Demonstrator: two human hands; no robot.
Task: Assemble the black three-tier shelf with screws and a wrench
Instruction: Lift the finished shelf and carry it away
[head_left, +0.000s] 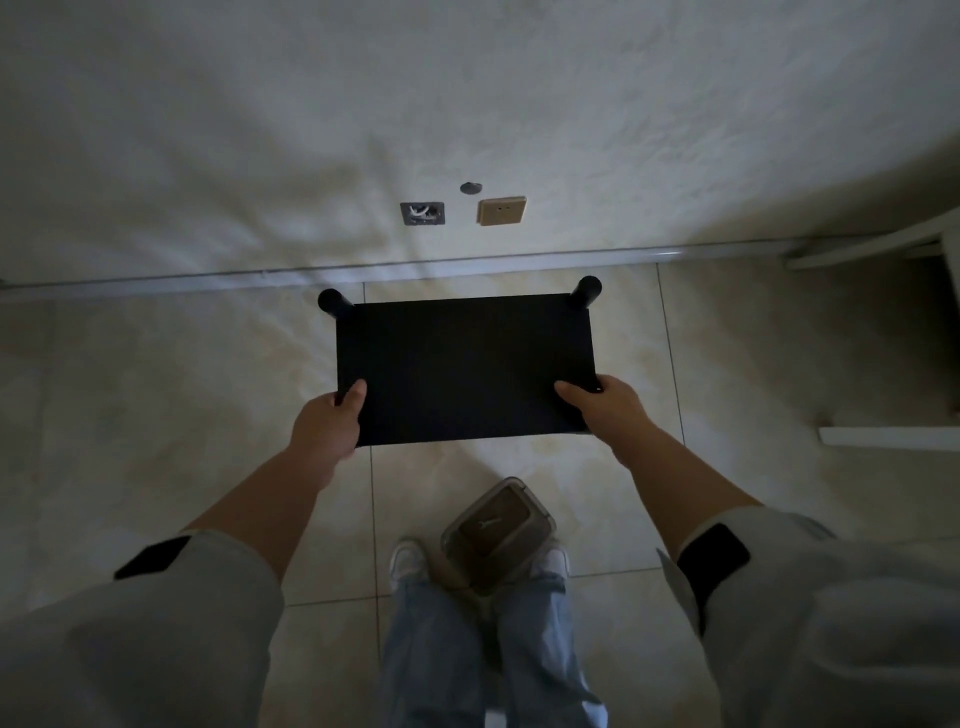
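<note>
Nearest, left hand (327, 421) and right hand (602, 410) grip the black shelf (462, 364) by its near corners above the floor (156, 415); it looks assembled, so setting it down level probably comes next.

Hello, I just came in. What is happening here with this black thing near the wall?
A person stands on a tiled floor and holds a black shelf by its near corners, left hand on one side and right hand on the other. Two black posts show at its far corners, close to the wall. A clear lidded container sits on the floor by the person's shoes. No wrench or screws are visible.
</note>
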